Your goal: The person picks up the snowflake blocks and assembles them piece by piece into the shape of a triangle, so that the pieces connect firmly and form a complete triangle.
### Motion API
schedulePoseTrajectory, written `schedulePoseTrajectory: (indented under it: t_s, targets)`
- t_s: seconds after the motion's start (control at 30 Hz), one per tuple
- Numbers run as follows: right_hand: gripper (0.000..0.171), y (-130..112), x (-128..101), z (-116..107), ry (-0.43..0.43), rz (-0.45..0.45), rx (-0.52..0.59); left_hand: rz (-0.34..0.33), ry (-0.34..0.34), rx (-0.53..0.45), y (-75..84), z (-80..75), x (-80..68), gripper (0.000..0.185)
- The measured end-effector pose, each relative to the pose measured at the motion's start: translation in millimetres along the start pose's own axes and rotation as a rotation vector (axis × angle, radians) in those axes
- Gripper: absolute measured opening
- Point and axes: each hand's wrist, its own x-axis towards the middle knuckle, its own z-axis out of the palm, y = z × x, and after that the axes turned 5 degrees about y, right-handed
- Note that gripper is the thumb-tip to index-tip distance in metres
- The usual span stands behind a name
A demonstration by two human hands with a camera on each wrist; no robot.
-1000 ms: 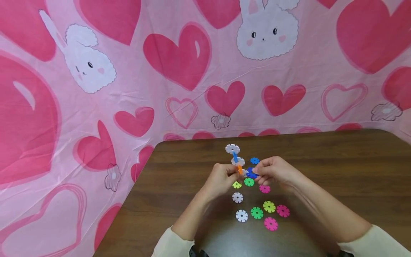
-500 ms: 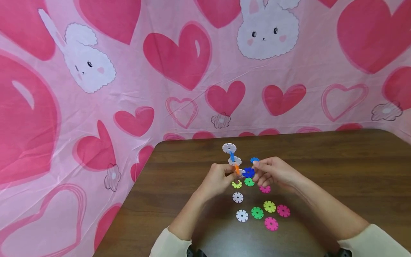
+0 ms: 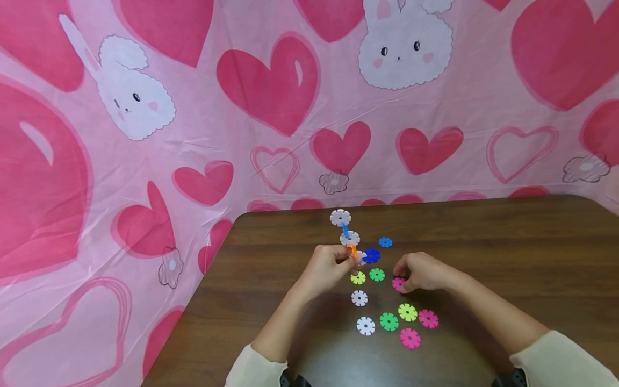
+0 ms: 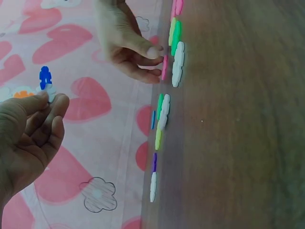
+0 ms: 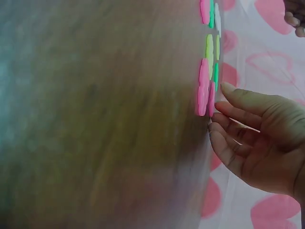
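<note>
My left hand [image 3: 348,260] pinches a small chain of joined plastic discs [image 3: 350,238], held upright above the brown table [image 3: 508,242]: two white discs, a light blue link, an orange disc and a dark blue disc [image 3: 371,256] at its right end. The left wrist view shows that hand [image 4: 47,102] with the blue piece [image 4: 45,76] above its fingertips. My right hand [image 3: 401,277] is down on the table, thumb and fingertips closing on the edge of a pink disc [image 3: 397,283], which also shows in the right wrist view [image 5: 211,98].
Loose discs lie flat near the hands: blue [image 3: 385,242], yellow-green [image 3: 358,278], green [image 3: 376,274], two white [image 3: 359,298], another green [image 3: 389,321], yellow [image 3: 407,312] and two pink [image 3: 410,338]. A pink heart-and-bunny cloth [image 3: 145,161] hangs behind and to the left.
My right hand let go of the dark blue disc, now joined to the chain, and dropped right and down to the pink disc. The left hand lifted the chain slightly.
</note>
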Motion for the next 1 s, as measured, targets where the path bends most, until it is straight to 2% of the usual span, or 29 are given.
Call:
schedulePoseTrajectory:
  t_s: [0.17,0.3,0.4,0.53,0.67,0.8,1.0]
  targets:
    - [0.022,2,2,4,0.009,0.015,-0.022,-0.027,0.007,-0.025,2.1,-0.7,1.5,0.011]
    - [0.025,3,2,6,0.020,-0.007,-0.024,-0.026,0.005,-0.023,2.5,-0.8,2.4,0.012]
    - [0.027,3,1,5,0.034,-0.010,-0.009,-0.023,0.017,-0.020,2.5,-0.9,2.1,0.011]
    - [0.021,2,-2,-1,0.071,-0.005,0.030,-0.018,0.051,-0.006,1.6,-1.1,1.2,0.009]
    - [0.012,-1,-4,-8,0.148,0.029,0.108,0.011,0.069,0.009,-0.6,-1.0,2.0,0.009]
    - [0.006,-6,-5,-14,0.265,0.076,0.202,0.032,0.068,0.015,-2.1,-0.1,3.1,0.011]
    - [0.015,-15,-9,-21,0.407,0.071,0.291,0.030,0.064,0.012,-4.9,1.6,4.0,0.010]
